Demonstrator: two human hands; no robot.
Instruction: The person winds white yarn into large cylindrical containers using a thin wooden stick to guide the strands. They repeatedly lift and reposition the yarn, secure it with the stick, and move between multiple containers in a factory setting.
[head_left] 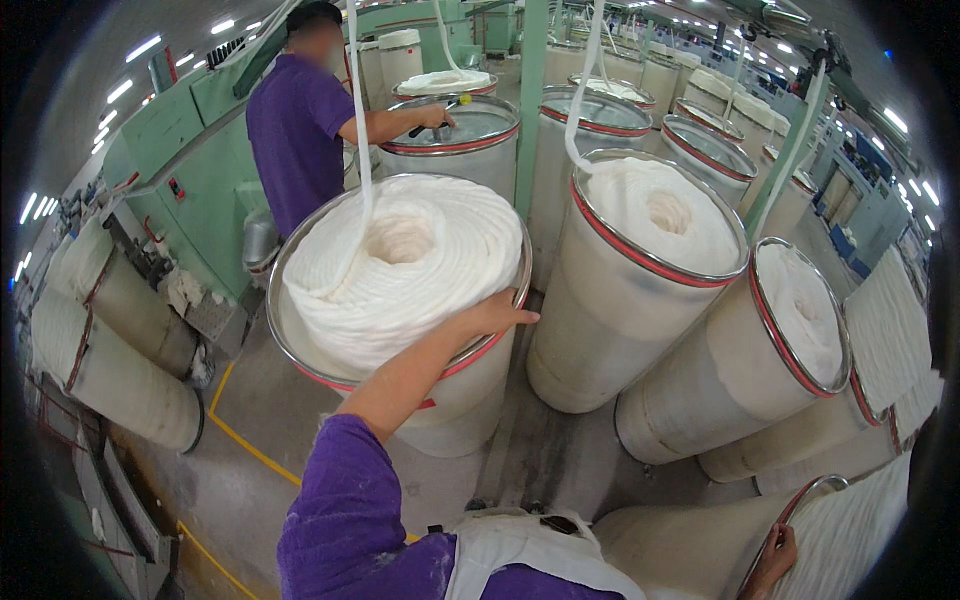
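Observation:
A tall pale sliver can (450,425) with a metal rim and red band stands in front of me, heaped with coiled white cotton sliver (460,240). My left hand (500,312) is closed over this can's near right rim, fingers at the inside and thumb outside. From the coil a strand of sliver (362,120) runs straight up. At the lower right, my right hand (775,562) grips the rim of another sliver can (680,530), whose white sliver (850,540) stands above the edge. Part of that hand is hidden by the rim and sliver.
A co-worker in purple (295,140) reaches over a can (450,165) behind mine, holding a dark-handled tool. Full cans (590,330) crowd the right side; others (130,370) lean into view at left. A green post (530,110) and green machine (180,190) stand beyond.

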